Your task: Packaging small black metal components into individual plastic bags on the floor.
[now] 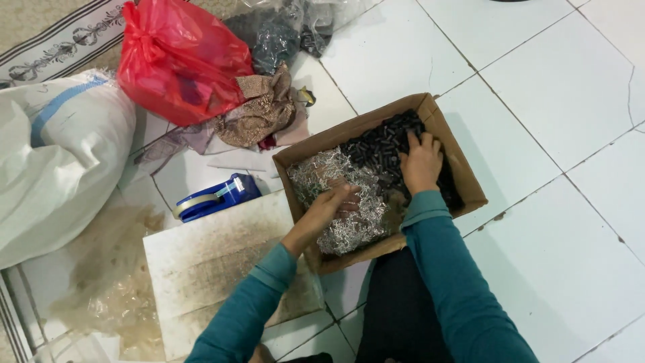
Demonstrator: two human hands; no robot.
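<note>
An open cardboard box (449, 134) lies on the white tiled floor. Its left half holds a heap of small silvery metal pieces (316, 171), its right half a heap of small black pieces (376, 144). My left hand (329, 205) rests in the silver heap with fingers curled into the pieces. Spread flat on the black pieces is my right hand (420, 161), fingers apart. Both arms wear teal sleeves. Whether either hand has pieces in its grasp is not visible.
A blue tape dispenser (215, 197) lies left of the box beside a stained white board (215, 262). Further left is a big white sack (54, 154). A red plastic bag (178, 60), crumpled brown cloth (262, 111) and a clear bag of dark pieces (282, 30) sit behind.
</note>
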